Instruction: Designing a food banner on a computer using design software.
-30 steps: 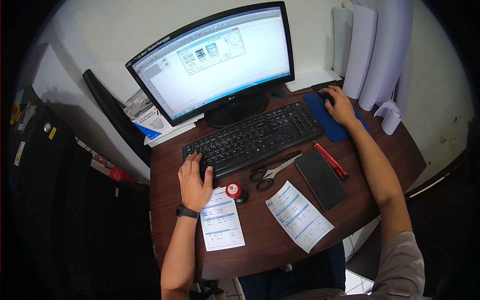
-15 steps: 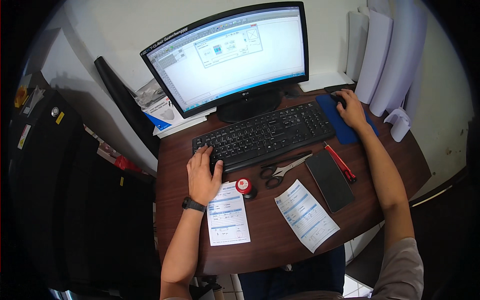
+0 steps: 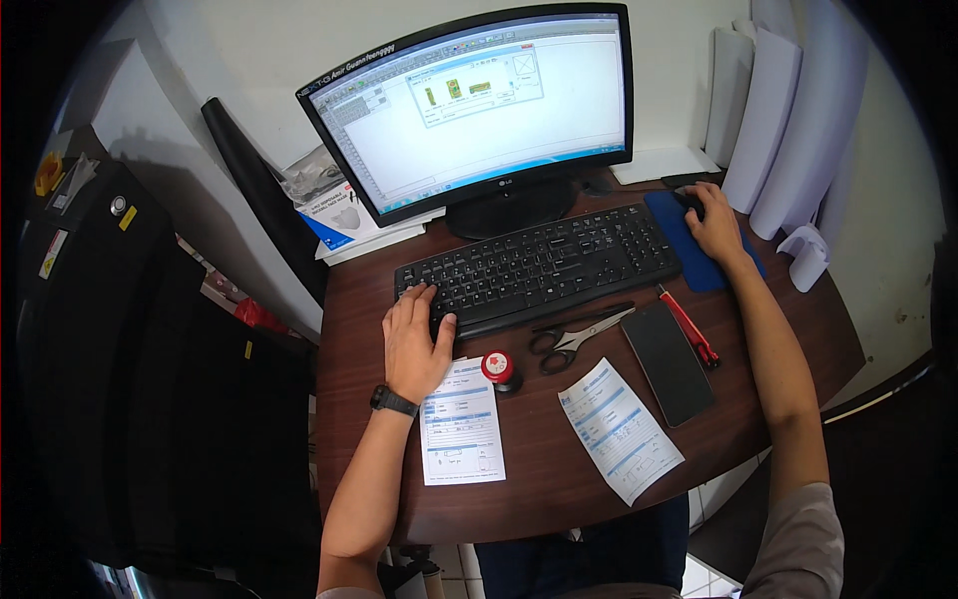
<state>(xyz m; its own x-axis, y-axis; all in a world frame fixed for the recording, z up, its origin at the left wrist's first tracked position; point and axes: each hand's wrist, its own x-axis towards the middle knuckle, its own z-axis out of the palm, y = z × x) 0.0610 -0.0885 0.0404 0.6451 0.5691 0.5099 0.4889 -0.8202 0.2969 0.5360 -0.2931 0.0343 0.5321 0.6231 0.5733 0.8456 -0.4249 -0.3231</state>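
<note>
**Black keys under one hand, mouse under the other: screen work mid-entry**

Dark brown tabletop (image 3: 539,479), crowded near the front edge. Left hand (image 3: 414,339) laid flat at the near left corner of the black keyboard (image 3: 549,262), fingers (image 3: 424,298) loosely spread over the keys, gripping nothing. Right hand (image 3: 715,226) far off to the right, cupped over a dark mouse (image 3: 687,197) on a blue mouse pad (image 3: 677,252); fingers curved down around it, mouse mostly hidden beneath. Keyboard square in the middle, just in front of the monitor (image 3: 479,110), a small dialog window open on the pale screen.

Judged from this: pointing and keying at the dialog, somewhere in the middle rather than at a start or finish. Two printed paper slips lying unheld, one (image 3: 461,434) just beside the left wrist, the other (image 3: 619,431) nearer the middle. Between them a red-capped stamp (image 3: 497,367); past that, scissors (image 3: 574,337), a dark phone (image 3: 669,361) and a red cutter (image 3: 689,324), all untouched.

For a next move: small, exact mouse travel inside the pad, a light press from the left fingers, and a clear view of the near slip if read from.
</note>
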